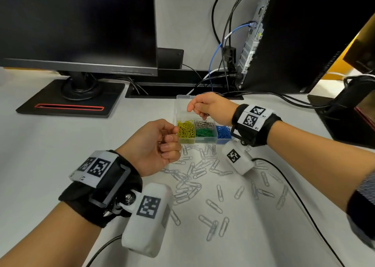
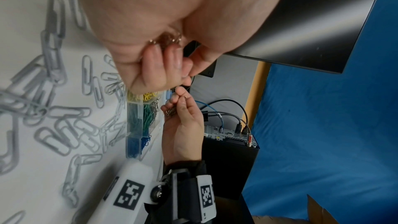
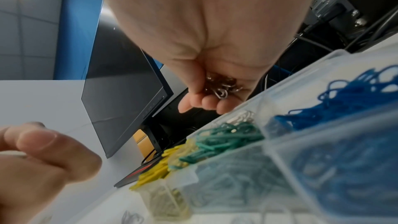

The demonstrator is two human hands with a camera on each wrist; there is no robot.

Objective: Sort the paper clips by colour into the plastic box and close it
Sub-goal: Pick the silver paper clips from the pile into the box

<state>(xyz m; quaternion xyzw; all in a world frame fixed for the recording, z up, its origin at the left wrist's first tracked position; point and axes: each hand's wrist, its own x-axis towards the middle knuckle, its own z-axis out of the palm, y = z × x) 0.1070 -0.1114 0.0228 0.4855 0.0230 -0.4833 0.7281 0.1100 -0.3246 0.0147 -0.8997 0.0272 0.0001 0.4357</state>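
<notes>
A clear plastic box (image 1: 178,112) stands open on the white table, its lid up behind it. Its compartments hold yellow clips (image 1: 185,129), green clips (image 1: 205,133), blue clips (image 1: 223,131) and silver clips (image 1: 205,123). My right hand (image 1: 205,108) hovers over the silver compartment, fingers curled round a bunch of silver clips (image 3: 221,86). My left hand (image 1: 162,143) is just left of the box, curled round more silver clips (image 2: 170,39). Several silver clips (image 1: 194,177) lie loose on the table in front of the box.
A monitor (image 1: 81,27) on a black base (image 1: 69,100) stands at the back left. A black computer case (image 1: 294,35) with cables (image 1: 223,43) is at the back right. A black cable (image 1: 294,189) runs across the table on the right.
</notes>
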